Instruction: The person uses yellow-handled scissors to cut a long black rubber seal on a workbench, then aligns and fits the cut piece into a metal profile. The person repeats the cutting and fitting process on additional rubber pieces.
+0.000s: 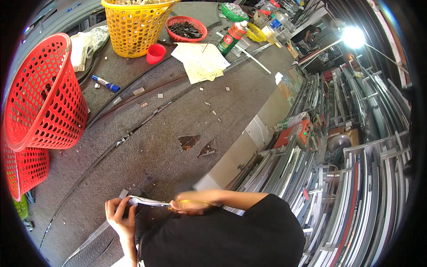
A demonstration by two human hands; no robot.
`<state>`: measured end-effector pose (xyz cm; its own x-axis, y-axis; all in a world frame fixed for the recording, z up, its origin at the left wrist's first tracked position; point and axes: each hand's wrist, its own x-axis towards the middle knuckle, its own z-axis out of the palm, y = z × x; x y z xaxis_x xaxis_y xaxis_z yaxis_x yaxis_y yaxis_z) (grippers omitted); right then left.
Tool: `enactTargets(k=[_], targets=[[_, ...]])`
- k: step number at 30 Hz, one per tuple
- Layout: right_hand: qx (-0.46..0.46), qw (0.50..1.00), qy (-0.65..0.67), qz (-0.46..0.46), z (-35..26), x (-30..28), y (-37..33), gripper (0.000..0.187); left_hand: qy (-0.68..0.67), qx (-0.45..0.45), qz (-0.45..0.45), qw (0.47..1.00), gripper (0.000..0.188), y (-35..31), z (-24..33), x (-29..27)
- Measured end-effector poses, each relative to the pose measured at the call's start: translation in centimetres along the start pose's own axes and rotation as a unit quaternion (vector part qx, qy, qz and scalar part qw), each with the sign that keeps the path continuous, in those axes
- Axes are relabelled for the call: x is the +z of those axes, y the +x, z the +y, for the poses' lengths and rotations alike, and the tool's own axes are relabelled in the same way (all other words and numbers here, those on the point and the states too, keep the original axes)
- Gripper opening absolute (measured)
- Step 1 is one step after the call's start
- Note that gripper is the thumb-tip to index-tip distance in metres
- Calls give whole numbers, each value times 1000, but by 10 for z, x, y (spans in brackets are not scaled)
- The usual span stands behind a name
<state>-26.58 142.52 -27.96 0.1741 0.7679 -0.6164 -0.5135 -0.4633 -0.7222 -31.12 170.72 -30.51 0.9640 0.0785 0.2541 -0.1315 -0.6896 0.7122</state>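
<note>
My left hand (121, 218) pinches one end of a narrow white, silvery strip (149, 202) between thumb and fingers. The strip spans the gap to my right hand (189, 204), whose fingers are curled closed at its other end. Something yellow, like a tool handle (201, 204), shows along my right palm; its kind is hard to make out. Both hands are close to my body, above the near edge of the grey-brown worktable (147, 173). A small light-coloured flat piece (123, 193) lies just beyond my left fingertips.
Red perforated baskets (66, 120) stand at the left, a yellow basket (133, 31) behind. Farther back are a red cup (155, 54), paper sheets (199, 60), a green spray can (232, 39) and a blue marker (106, 83). Racks of long metal profiles (356, 196) fill the right side.
</note>
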Motion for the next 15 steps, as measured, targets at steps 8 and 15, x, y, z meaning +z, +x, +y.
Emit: enactTargets(k=[8, 15], targets=[[-32, 979, 196, -47, 16, 26, 11, 83, 0, 35, 19, 999, 30, 4, 5, 0], [-5, 834, -368, 411, -9, 90, 41, 83, 15, 42, 30, 999, 28, 0, 5, 4]])
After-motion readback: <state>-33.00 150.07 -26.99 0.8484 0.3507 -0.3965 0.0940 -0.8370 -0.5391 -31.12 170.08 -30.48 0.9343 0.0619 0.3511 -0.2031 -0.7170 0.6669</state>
